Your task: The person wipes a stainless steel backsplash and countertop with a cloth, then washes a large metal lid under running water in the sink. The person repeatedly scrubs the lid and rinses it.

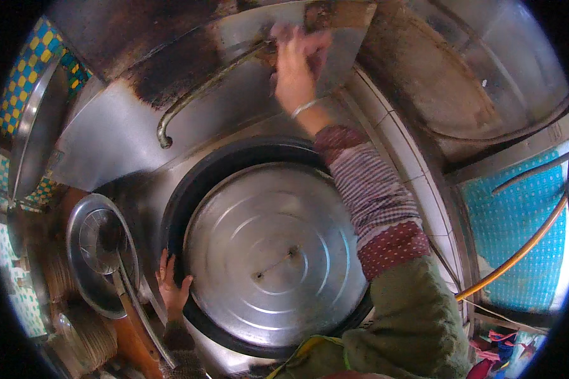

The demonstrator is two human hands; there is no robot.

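Note:
My right hand [294, 71], blurred by motion and wearing a bangle, presses what looks like a mauve cloth [318, 54] to the stained steel back panel [246, 90]. It is at the base of a grimy swing-arm spout [208, 76], which curves down to the left. My left hand [170, 284] has its fingers apart and lies at the left edge of a black round rim [175, 222], with nothing in its grasp. Inside that rim lies a large round metal lid [270, 227] with ringed ridges and a thin central handle.
Left stands a metal basin [76, 275] with a wire strainer [99, 241] and a long-handled ladle or spatula [133, 308]. Below are stacked plates [87, 343]. A yellow hose [517, 263] runs along the right, beside a tiled ledge [419, 189]. Dark grime coats the upper hood [170, 28].

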